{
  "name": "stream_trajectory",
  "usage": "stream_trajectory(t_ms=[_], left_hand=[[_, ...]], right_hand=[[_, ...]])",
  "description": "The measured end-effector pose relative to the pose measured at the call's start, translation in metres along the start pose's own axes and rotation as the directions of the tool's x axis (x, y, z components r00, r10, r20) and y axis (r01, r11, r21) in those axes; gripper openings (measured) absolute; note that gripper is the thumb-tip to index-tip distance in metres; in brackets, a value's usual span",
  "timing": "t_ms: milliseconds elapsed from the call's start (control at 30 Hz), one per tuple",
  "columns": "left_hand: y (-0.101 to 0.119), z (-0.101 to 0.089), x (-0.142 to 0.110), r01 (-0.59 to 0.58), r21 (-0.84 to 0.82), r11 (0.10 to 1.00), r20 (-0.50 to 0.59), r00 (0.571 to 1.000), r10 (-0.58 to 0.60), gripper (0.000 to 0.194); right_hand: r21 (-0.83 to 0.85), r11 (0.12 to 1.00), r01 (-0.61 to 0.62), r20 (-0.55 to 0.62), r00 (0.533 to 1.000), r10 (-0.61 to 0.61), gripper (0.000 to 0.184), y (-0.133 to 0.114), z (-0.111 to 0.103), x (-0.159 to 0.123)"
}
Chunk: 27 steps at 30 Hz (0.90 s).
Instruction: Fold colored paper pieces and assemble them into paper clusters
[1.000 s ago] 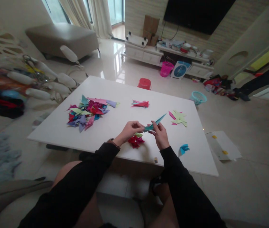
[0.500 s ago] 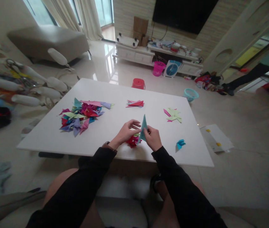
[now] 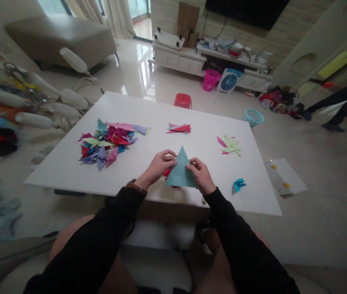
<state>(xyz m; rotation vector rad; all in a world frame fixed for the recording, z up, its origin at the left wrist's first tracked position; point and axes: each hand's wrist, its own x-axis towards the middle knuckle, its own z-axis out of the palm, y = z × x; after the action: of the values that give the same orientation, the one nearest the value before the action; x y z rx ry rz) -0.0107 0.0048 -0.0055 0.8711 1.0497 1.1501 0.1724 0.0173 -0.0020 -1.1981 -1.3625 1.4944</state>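
A light teal sheet of folded origami paper [image 3: 181,173], triangular with its point facing away from me, is held up over the near part of the white table [image 3: 149,163]. My left hand [image 3: 160,164] pinches its left edge between thumb and fingers. On the opposite edge, my right hand [image 3: 200,173] grips it the same way. Behind the paper, red folded paper [image 3: 167,173] peeks out, mostly hidden. To the right lies a small blue folded piece [image 3: 239,185]. Green and pink folded pieces [image 3: 230,145] rest farther back.
A large heap of colourful folded papers [image 3: 101,145] covers part of the table's left side. A small stack of narrow folded strips [image 3: 179,128] sits at the middle back. Beyond the table are a red stool [image 3: 182,100] and a turquoise basket [image 3: 253,117]. Someone's legs [image 3: 339,102] show at right.
The teal paper was seen nearly edge-on in my right hand; now its broad triangular face shows. My left hand, earlier with fingers spread beside it, now holds its left edge.
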Motion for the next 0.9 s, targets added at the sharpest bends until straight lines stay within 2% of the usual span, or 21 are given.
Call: stream_trajectory(t_ms=[133, 200, 400, 533, 700, 767, 900], left_hand=[[-0.002, 0.002, -0.003, 0.058, -0.07, 0.996, 0.041, 0.998, -0.056, 0.03], [-0.005, 0.003, -0.003, 0.059, -0.061, 0.996, 0.045, 0.997, -0.056, 0.03], [-0.01, 0.01, 0.001, -0.009, 0.046, 0.999, -0.018, 1.0, 0.01, 0.028], [-0.012, 0.017, 0.005, -0.037, 0.086, 0.996, 0.0, 0.999, 0.037, 0.028], [-0.015, 0.023, 0.009, -0.047, 0.106, 0.993, 0.047, 0.998, 0.042, 0.029], [-0.014, 0.025, 0.008, -0.049, 0.1, 0.994, 0.034, 0.998, 0.046, 0.032], [-0.014, 0.032, 0.005, -0.148, 0.209, 0.967, 0.026, 0.989, 0.146, 0.035]], right_hand=[[0.143, 0.979, -0.147, -0.017, 0.988, 0.151, 0.025, 0.0, -0.002, -0.004], [0.169, 0.972, -0.163, -0.018, 0.985, 0.169, 0.027, -0.001, -0.004, -0.006], [0.227, 0.967, -0.116, -0.009, 0.993, 0.121, 0.032, -0.006, -0.006, -0.009], [0.229, 0.971, -0.072, -0.032, 0.996, 0.081, 0.036, -0.003, -0.008, -0.006], [0.133, 0.991, -0.01, -0.058, 0.998, 0.018, 0.034, 0.005, -0.014, 0.0], [0.085, 0.996, -0.004, -0.077, 0.997, 0.011, 0.031, 0.006, -0.016, 0.001], [0.049, 0.999, 0.02, -0.167, 0.986, -0.012, 0.027, 0.007, -0.018, 0.002]])
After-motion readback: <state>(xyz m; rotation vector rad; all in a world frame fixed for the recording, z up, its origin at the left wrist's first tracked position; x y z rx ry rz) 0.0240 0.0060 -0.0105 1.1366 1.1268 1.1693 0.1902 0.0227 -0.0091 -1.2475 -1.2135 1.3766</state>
